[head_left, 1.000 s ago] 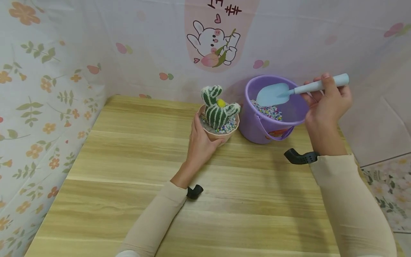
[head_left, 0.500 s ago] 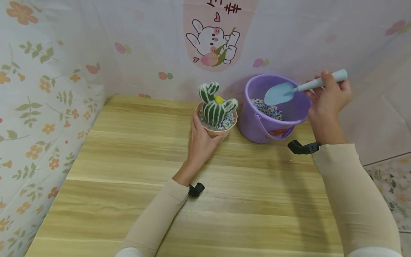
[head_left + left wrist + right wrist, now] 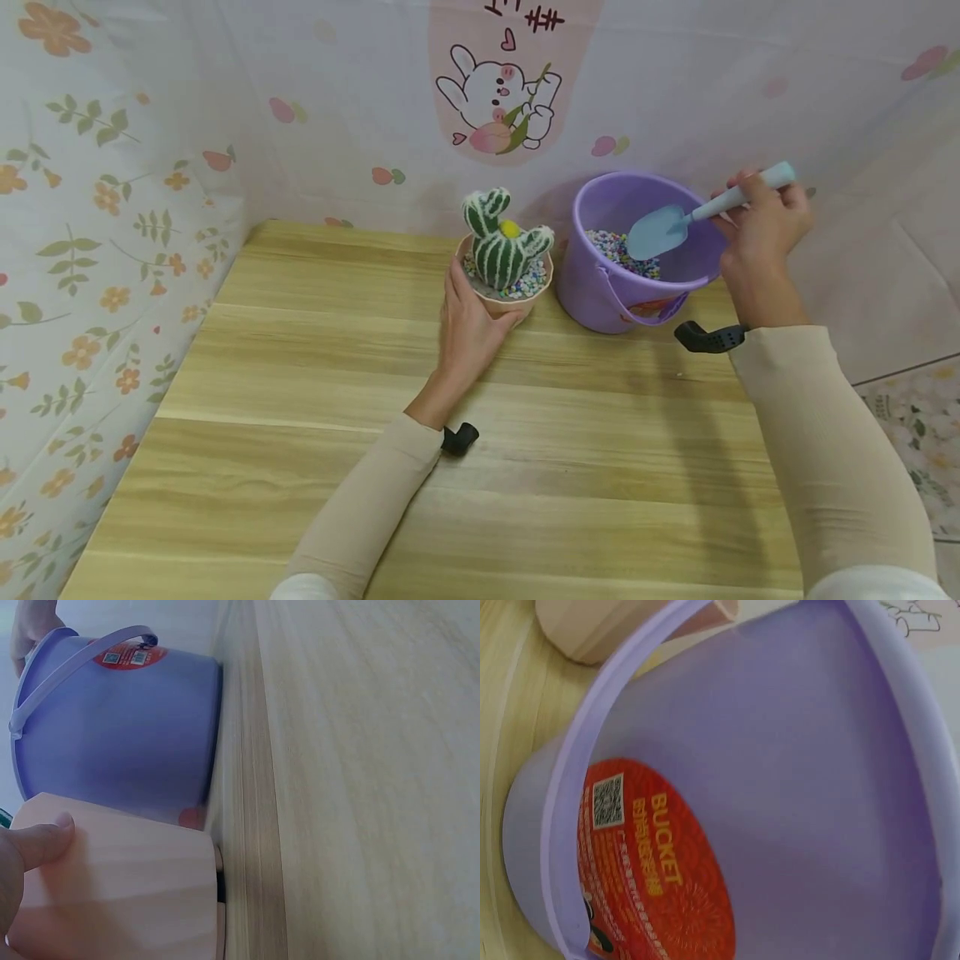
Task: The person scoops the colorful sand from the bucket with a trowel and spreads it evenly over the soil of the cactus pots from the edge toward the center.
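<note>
A pinkish flowerpot holds a green-and-white knitted cactus with a yellow top, amid colourful pebbles. My left hand grips this pot from its near left side; the left wrist view shows the thumb against its wall. My right hand holds a light blue trowel by the handle, palm over the purple bucket's right rim. The blade slants down inside the bucket, over more small pebbles. Whether its tip touches them I cannot tell. The right wrist view lacks hand and trowel.
The wooden table carries pot and bucket near its back edge, close to a patterned wall cloth. The bucket's handle hangs down at the front. A tiny pale speck lies on the wood before it.
The trowel has moved right and tipped lower into the bucket, toward the pebbles. My left hand and the pot have shifted slightly left and back.
</note>
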A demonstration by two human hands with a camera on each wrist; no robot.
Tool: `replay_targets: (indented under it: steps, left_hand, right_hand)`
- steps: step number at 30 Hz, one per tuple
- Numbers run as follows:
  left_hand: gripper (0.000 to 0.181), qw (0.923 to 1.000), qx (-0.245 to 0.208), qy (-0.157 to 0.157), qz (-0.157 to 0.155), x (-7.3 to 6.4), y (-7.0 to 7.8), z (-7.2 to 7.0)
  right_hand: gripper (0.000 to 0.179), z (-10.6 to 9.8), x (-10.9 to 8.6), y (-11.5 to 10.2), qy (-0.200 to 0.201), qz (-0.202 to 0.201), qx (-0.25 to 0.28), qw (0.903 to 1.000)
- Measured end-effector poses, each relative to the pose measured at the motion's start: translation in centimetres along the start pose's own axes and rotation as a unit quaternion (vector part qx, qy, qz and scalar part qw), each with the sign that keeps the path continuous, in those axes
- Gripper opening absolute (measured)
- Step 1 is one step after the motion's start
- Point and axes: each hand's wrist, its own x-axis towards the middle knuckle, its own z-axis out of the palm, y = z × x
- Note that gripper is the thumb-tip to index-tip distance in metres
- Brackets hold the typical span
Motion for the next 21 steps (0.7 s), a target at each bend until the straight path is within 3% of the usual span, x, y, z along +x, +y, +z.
replay_targets:
  steps: [9, 21]
  left_hand:
    - [0.125, 0.9999, 0.002, -0.005, -0.009, -0.06, 0.05, 0.14]
    - [0.123, 0.9999, 0.006, 0.015, 0.004, 0.44, -0.17, 0.00]
  right_hand:
    - [0.018, -0.22, 0.19, -0.05, -0.044, 0.016, -0.078, 0.9958]
    - [0.023, 0.49, -0.71, 0.14, -0.094, -0.011, -0.217, 0.9716]
